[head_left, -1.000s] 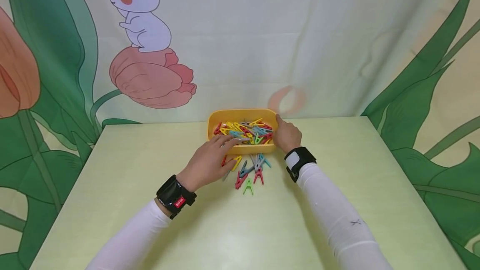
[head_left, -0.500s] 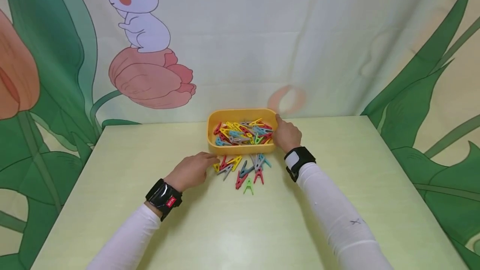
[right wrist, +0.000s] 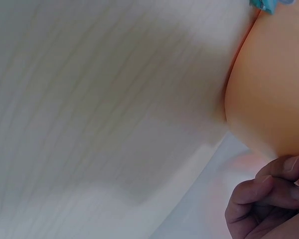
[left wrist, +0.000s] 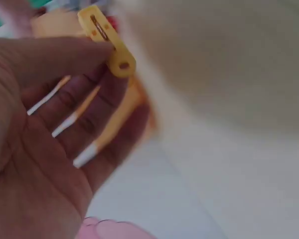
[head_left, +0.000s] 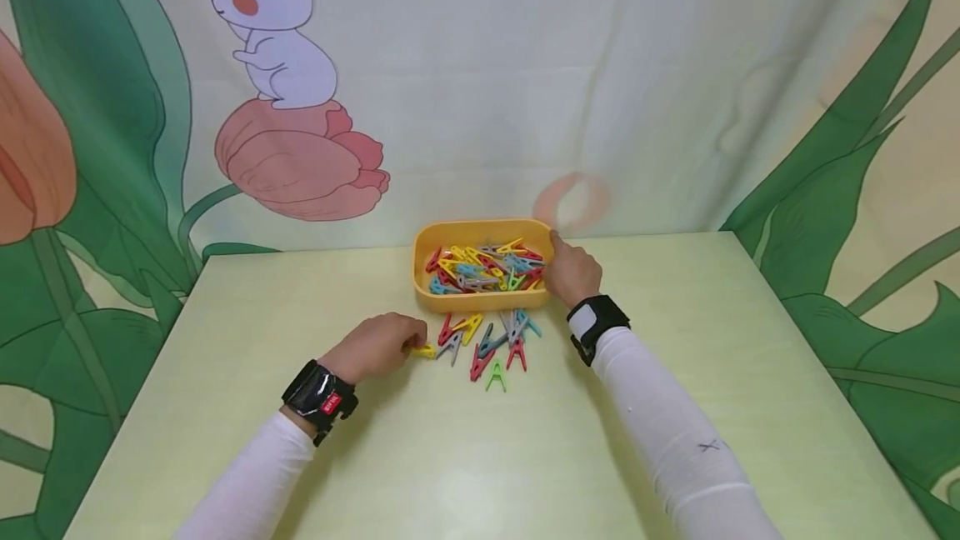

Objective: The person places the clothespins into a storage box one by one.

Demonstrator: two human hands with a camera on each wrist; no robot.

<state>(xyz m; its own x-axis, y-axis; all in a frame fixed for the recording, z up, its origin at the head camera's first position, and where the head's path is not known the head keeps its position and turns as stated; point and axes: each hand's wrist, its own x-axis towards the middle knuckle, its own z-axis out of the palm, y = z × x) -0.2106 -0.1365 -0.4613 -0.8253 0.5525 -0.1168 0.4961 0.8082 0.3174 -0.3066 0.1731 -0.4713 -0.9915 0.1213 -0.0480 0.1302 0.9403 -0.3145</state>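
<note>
Between thumb and fingertips my left hand (head_left: 375,346) pinches a yellow clothespin (left wrist: 111,44), just left of the loose clothespins on the table. In the left wrist view its spring and one rounded end show past the thumb. My right hand (head_left: 573,272) grips the right end of a yellow plastic bin (head_left: 480,302); in the right wrist view its curled fingers (right wrist: 249,191) lie at the bin's corner. Clothespins (head_left: 487,267) in red, yellow, blue, grey and green fill the bin. In front of it several more lie scattered, among them a green clothespin (head_left: 497,375) nearest me.
The pale table (head_left: 480,457) carries the bin near its back edge. Directly behind hangs a printed cloth (head_left: 480,107) with a rabbit, flowers and leaves.
My left hand has moved from over the bin's front left down and leftward, drawing a yellow clothespin away from the loose ones. The right hand keeps its place on the bin.
</note>
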